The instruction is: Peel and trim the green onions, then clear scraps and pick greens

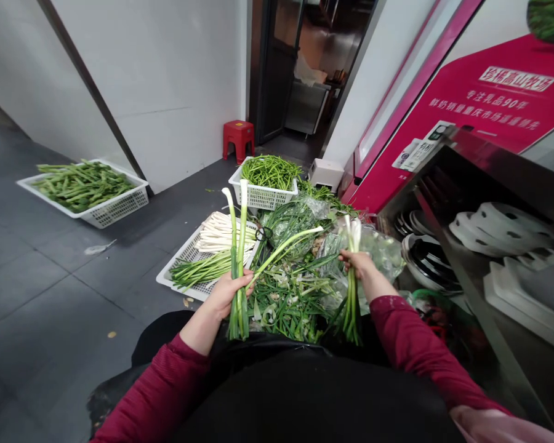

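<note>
"Grey tiles make up the floor [50, 283]; what stands at the far left?"

"One white basket [120, 212] heaped with green stalks [80, 187], next to a pale wall [166, 61]. Rightward and nearer, a second basket [165, 278] carries white stems [219, 232] and some green ones."

"And the left hand [228, 293]?"

"Just right of that second basket, its grip curled round a few spring onions [242, 215]: two roughly upright, white ends on top, another slanting up to the right."

"What lies beyond?"

"On the far side, a red stool [239, 132] by the doorway [300, 144], then a third basket [263, 197] piled with long thin green stems [272, 171]. Nearer, leafy trimmings [290, 301] spread between the two hands."

"How does the right hand [361, 264] stand?"

"Its grip is narrow, fingers drawn around a small bunch [352, 301] of spring onions, white ends up, green leaves hanging down."

"Farther right?"

"Pink panelling [378, 184] with white lettering at the far side, and nearer, a metal shelf [482, 320] bearing white dishes [501, 224]."
</note>
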Demonstrator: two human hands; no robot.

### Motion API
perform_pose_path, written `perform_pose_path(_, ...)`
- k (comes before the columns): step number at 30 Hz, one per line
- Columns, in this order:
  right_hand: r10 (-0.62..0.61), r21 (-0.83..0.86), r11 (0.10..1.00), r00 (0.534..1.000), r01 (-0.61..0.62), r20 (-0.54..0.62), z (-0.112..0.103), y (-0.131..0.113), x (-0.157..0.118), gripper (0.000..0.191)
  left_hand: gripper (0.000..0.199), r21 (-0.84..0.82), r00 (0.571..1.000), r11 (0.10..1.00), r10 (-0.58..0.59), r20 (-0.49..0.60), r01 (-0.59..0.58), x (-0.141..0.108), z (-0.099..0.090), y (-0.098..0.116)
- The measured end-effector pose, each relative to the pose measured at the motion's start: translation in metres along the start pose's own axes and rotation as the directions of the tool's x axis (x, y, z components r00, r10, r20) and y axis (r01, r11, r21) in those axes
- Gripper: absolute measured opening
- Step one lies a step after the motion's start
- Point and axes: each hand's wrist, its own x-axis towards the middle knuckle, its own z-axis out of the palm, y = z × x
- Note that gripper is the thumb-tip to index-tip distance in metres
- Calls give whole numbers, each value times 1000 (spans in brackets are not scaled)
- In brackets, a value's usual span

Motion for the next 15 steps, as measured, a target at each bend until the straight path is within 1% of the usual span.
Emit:
perform_pose_path(2, 22, 3, 1000, 1000, -22, -7, 19, 21, -13, 15, 31, -25, 999, 999, -21, 25, 22, 3, 5, -3)
perform_pose_path(4, -15, 45, 999, 1000, 15, -16, 36, 33, -33, 19, 30, -48, 996, 996, -69, 53, 71, 8, 10, -9)
perform_pose_path(5, -58, 100, 993, 998, 55, 24, 43, 35, -44, 24, 30, -62, 993, 993, -98, 71, 103, 10, 13, -12)
perform_pose_path(6, -113, 176, 980, 989, 94, 100, 50, 34, -56, 31, 30, -79, 987, 988, -128, 93, 136, 12, 15, -15)
perform_pose_path(7, -177, 265, 957, 964, 121, 198, 55, 31, -68, 38, 31, -97, 981, 981, -159, 114, 170, 15, 18, -19)
perform_pose_path(8, -242, 352, 927, 922, 127, 303, 60, 26, -79, 43, 31, -112, 973, 973, -188, 132, 203, 17, 21, -22)
perform_pose_path(9, -299, 422, 899, 868, 117, 396, 64, 20, -90, 47, 32, -121, 965, 965, -216, 147, 234, 19, 24, -25)
perform_pose_path(10, -337, 465, 880, 819, 99, 464, 68, 14, -98, 49, 32, -123, 957, 957, -242, 158, 262, 21, 26, -28)
perform_pose_path(11, -355, 479, 873, 789, 89, 501, 71, 7, -105, 48, 33, -119, 949, 950, -266, 170, 287, 22, 29, -30)
perform_pose_path(12, -368, 484, 871, 774, 91, 516, 73, 2, -110, 44, 33, -108, 940, 944, -288, 185, 311, 23, 31, -31)
perform_pose_path(13, -381, 487, 867, 772, 106, 508, 75, -3, -113, 39, 33, -93, 928, 938, -310, 208, 334, 23, 33, -32)
perform_pose_path(15, -409, 495, 854, 790, 156, 456, 75, -8, -115, 28, 34, -56, 900, 925, -350, 259, 376, 22, 36, -33)
